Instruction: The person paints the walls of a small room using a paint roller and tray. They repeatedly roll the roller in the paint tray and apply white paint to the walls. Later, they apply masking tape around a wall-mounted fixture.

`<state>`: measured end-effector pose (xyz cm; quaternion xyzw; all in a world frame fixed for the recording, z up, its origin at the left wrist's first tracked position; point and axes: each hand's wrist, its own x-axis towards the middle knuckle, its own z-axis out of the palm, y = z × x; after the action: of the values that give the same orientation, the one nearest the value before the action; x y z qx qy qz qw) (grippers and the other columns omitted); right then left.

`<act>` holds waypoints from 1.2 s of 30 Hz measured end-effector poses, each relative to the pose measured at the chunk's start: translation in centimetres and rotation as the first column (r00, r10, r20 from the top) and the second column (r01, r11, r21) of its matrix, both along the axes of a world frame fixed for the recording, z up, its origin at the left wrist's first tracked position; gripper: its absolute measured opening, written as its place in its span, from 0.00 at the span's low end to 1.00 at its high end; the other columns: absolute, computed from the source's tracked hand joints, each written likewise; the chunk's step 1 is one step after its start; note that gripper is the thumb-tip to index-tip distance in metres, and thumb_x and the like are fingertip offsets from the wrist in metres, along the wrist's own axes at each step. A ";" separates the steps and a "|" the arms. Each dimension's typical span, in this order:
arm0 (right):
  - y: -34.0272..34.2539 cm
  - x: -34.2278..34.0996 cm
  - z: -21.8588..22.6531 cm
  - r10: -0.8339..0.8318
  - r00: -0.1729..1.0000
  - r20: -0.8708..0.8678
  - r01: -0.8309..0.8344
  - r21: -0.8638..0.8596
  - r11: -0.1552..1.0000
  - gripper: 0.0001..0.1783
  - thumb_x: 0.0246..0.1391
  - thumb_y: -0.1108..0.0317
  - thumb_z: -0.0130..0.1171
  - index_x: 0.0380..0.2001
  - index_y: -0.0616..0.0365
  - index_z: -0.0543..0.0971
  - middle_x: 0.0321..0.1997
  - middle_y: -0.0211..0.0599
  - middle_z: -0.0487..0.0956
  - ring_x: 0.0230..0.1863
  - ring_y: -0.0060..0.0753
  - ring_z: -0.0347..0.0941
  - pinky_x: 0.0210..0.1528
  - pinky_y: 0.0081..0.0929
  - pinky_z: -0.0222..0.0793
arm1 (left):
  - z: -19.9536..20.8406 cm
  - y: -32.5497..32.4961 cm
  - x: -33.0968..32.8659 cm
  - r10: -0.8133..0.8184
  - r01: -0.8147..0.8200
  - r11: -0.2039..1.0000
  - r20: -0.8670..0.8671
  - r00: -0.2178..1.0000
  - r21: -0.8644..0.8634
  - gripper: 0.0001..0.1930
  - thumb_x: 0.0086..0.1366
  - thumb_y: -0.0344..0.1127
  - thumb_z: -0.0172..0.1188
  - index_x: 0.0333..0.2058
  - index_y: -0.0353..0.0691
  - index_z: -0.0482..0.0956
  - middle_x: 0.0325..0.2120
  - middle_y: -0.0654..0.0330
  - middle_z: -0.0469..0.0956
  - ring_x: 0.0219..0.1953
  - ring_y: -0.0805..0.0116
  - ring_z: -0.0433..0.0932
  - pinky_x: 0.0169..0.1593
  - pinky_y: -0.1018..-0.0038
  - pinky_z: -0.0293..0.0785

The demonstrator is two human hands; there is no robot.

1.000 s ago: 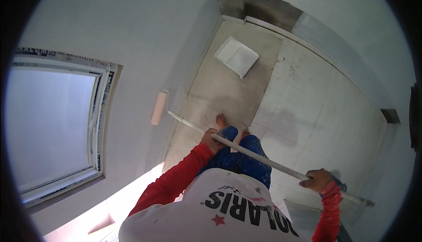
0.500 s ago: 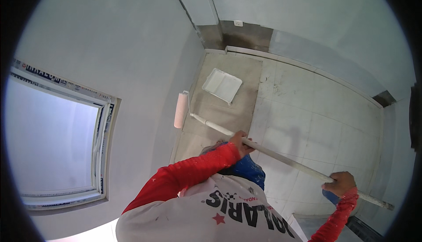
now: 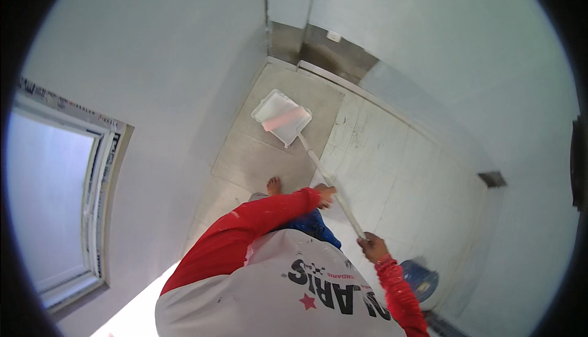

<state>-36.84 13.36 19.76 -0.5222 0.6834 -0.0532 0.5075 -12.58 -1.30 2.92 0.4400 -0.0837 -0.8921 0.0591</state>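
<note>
The pink cylindrical roller [image 3: 286, 118] is now lying over the white plastic tray [image 3: 273, 99], upper centre, instead of near the pale left-side wall [image 3: 171, 92]; left hand [image 3: 326, 196] and right hand [image 3: 373, 247] are gripping its long whitish pole [image 3: 346, 209].

The shirt [image 3: 263, 297] is white with black lettering [image 3: 344, 300] and a red star [image 3: 307, 301], the sleeves [image 3: 236, 230] red with pale flecks, the trousers [image 3: 317, 227] blue.

The curled left hand [image 3: 326, 197] reaches beyond the curled right hand [image 3: 374, 248].
</note>
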 end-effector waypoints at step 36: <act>-52.1 3.3 -16.8 0.681 0.712 -0.169 -0.645 0.226 0.730 0.21 0.59 0.54 0.49 0.34 0.65 0.77 0.32 0.54 0.79 0.35 0.55 0.78 0.38 0.44 0.71 | 7.5 5.3 9.2 0.612 -0.545 0.681 0.789 0.057 -0.489 0.21 0.67 0.47 0.51 0.53 0.41 0.70 0.38 0.53 0.79 0.33 0.64 0.82 0.33 0.70 0.77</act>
<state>-33.51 -38.71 2.96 -0.6954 0.5080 0.2481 0.4437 -3.35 4.01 10.43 0.8502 0.0550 -0.3757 0.3647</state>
